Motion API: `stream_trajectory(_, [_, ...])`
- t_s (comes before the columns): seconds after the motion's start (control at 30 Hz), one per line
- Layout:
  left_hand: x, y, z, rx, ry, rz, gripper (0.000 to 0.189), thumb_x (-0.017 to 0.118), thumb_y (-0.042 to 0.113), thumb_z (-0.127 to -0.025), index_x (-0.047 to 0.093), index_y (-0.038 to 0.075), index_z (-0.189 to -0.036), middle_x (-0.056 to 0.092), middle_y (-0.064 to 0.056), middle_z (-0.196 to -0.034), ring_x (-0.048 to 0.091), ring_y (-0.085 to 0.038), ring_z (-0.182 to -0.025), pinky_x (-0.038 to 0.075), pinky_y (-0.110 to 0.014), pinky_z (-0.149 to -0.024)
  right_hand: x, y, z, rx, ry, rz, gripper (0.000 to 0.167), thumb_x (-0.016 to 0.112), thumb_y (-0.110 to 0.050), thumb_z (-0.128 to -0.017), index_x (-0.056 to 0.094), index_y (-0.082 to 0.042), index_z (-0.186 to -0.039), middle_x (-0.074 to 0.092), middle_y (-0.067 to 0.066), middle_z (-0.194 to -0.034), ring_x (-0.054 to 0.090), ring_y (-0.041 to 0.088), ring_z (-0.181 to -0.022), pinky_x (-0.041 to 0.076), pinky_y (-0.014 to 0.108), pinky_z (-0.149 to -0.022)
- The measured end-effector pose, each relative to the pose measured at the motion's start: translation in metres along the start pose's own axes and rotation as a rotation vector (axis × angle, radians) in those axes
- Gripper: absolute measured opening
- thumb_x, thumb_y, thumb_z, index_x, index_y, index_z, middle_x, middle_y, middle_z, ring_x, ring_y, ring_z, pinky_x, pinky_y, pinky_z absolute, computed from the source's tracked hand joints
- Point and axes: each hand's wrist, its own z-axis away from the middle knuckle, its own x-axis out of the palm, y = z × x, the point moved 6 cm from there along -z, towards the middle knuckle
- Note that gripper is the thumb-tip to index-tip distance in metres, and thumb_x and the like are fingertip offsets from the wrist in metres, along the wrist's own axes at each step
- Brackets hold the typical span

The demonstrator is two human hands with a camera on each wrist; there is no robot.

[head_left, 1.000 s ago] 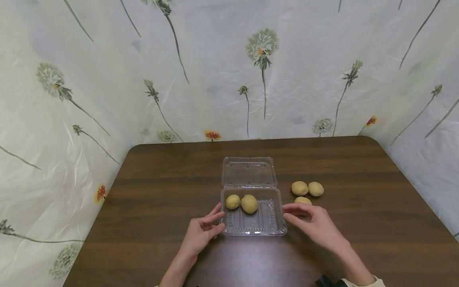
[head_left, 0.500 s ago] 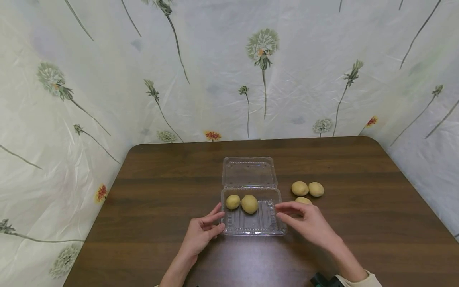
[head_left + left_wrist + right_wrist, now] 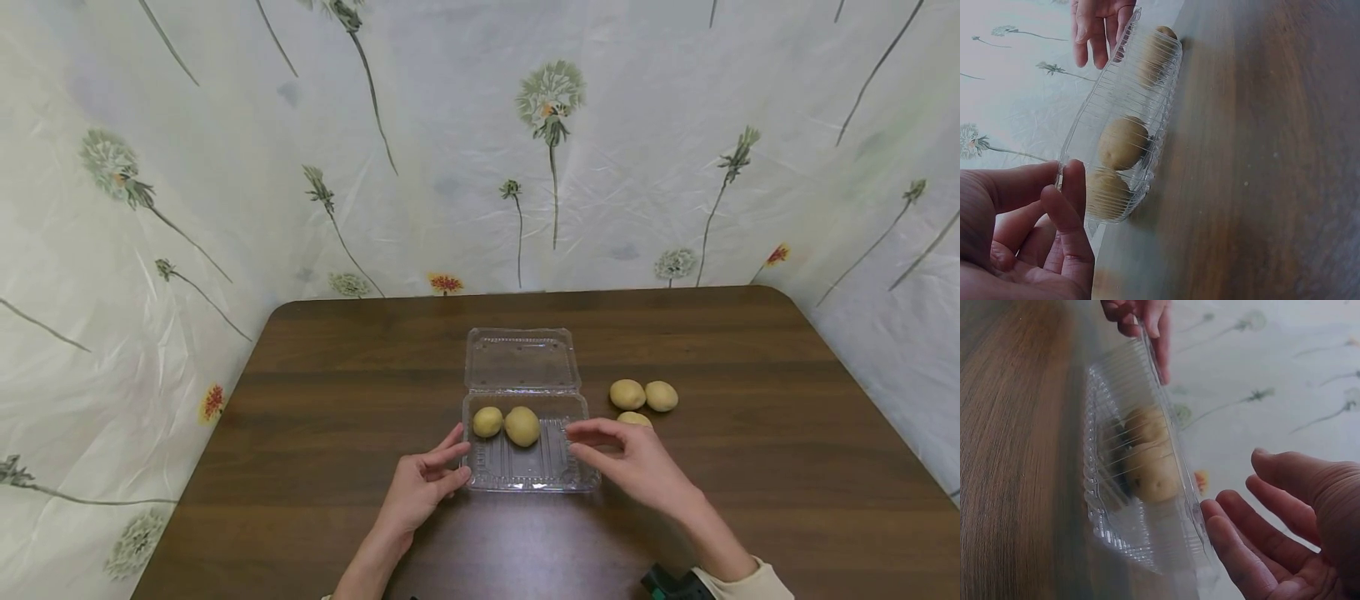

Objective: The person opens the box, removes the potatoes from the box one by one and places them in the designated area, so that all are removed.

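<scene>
A clear plastic clamshell container lies on the table, its lid folded back flat behind it. Inside, toward the left, sit a smaller potato and a larger potato, side by side. My left hand pinches the container's left rim, as the left wrist view shows up close. Over the right side of the container hovers my right hand, thumb and fingers apart with nothing between them; in the right wrist view its fingertips are close to the rim, and contact is unclear.
Just beyond my right hand lie three more potatoes: one at left, one at right, and a nearer one partly hidden by the hand. A flower-patterned sheet hangs behind the brown wooden table.
My right hand has shifted left, from beside the container's right edge to above its right side. My left hand, the container and the potatoes have stayed in place.
</scene>
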Motion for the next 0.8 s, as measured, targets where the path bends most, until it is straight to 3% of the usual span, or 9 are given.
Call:
stream_trajectory(0.4, [0.000, 0.000, 0.000, -0.001, -0.001, 0.015, 0.039, 0.071, 0.004, -0.088, 0.063, -0.004, -0.126, 0.045, -0.003, -0.147, 0.058, -0.009, -0.072, 0.045, -0.021, -0.061, 0.009, 0.001, -0.008, -0.007, -0.028, 0.056, 0.036, 0.071, -0.023, -0.092, 0.066, -0.001, -0.120, 0.069, 0.013, -0.115, 0.066, 0.015, -0.101, 0.052, 0.027, -0.084])
stream_trajectory(0.8, [0.000, 0.000, 0.000, -0.005, 0.000, 0.019, 0.039, 0.071, 0.004, -0.088, 0.063, -0.003, -0.126, 0.046, -0.002, -0.147, 0.059, -0.010, -0.073, 0.045, -0.021, -0.061, 0.019, -0.005, -0.015, -0.017, -0.057, 0.126, 0.039, 0.072, -0.024, -0.091, 0.065, -0.003, -0.123, 0.068, 0.010, -0.117, 0.066, 0.023, -0.102, 0.052, 0.031, -0.085])
